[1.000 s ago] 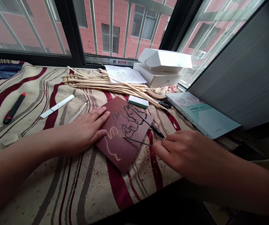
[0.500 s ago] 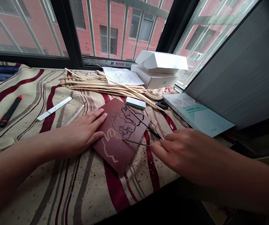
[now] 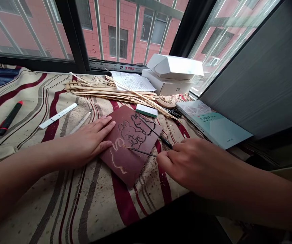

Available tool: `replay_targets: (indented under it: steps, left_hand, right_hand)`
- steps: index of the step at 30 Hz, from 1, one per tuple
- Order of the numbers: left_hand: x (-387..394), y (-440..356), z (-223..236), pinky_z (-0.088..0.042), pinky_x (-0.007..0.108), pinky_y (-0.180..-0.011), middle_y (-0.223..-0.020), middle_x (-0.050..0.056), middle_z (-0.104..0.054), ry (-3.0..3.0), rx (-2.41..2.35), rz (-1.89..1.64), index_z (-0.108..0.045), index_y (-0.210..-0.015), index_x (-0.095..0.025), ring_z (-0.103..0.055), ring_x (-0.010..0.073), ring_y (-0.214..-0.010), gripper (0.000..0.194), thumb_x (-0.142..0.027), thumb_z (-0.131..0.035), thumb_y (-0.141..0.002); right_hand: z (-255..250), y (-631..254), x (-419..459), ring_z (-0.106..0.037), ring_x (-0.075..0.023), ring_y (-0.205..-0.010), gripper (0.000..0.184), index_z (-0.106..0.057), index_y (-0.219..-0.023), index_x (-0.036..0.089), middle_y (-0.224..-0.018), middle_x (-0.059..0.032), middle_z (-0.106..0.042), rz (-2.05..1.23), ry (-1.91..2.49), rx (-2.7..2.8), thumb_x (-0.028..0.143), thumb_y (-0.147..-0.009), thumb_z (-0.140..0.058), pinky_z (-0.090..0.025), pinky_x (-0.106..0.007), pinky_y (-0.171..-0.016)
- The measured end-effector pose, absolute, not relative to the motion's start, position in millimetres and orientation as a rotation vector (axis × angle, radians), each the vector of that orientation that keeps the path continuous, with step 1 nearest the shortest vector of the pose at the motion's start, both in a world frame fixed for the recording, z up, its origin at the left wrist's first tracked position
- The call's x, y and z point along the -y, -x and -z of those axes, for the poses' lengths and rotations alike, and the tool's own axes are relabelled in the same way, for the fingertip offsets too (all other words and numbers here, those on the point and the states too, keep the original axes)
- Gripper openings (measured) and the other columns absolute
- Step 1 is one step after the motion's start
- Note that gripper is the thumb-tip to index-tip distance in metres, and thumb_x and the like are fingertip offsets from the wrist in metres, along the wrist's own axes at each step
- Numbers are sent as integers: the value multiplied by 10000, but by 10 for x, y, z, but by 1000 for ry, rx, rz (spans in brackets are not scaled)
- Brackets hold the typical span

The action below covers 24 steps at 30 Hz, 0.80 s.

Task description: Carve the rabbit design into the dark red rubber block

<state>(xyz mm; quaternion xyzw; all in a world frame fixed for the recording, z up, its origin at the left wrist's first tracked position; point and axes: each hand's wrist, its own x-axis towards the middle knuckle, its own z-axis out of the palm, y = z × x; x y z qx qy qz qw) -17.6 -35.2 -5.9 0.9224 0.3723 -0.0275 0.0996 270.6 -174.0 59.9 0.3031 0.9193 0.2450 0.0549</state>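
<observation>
A reddish-brown carving board [image 3: 136,166] lies at an angle, with dark rabbit-like line drawings and a pale carved outline on its left part. My left hand [image 3: 92,144] rests flat on its left edge, fingers stretched out. Wrapped round a carving tool [image 3: 144,153], my right hand [image 3: 184,162] is closed just beyond the board's right edge. The tool's thin dark shaft reaches over the board to the pale lines; its handle is hidden in my fist. Another thin tool with a black handle [image 3: 165,142] lies across the right corner, close to my right knuckles.
Behind the board are a white-and-green eraser [image 3: 146,110], a bundle of wooden strips [image 3: 102,93], a drawn sheet [image 3: 133,81] and a white box [image 3: 171,84]. A book [image 3: 219,127] lies right. Leftward are a pen [image 3: 81,122], a white strip [image 3: 58,116] and a black-red marker [image 3: 10,118].
My right hand has moved left, bringing the carving tool's tip further across the board to the pale lines. My left hand stays flat on the board. The whole view has shifted slightly.
</observation>
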Motion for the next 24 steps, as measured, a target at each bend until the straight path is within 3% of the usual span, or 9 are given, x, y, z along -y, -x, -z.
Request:
replay_targets:
  steps: [7,24]
  left_hand:
    - [286,273,218,-247,535,-1325,-1792,117,-143,-2817,-1029,-69,-247,-1701,-167,-184,350,-1650,931,-738,3,-1009]
    - [294,278,179,-273,525,-1318,-1784,117,-181,-2798,-1024,-78,-285,-1691,-159,-236,368,-1633,789,-638,-203,-1069]
  right_hand:
    - [-619,-2691,1767,-460,-164,-383,228,-526,-675,203,-472,31,-494,-757,-916,-2783,-24,-666,-551,-129,-329,-481]
    - [-625,-2676,1760,-349,-134,-409,247,-460,-685,223,-459,38,-464,-767,-917,-2754,0,-673,-566,-71,-346,-542]
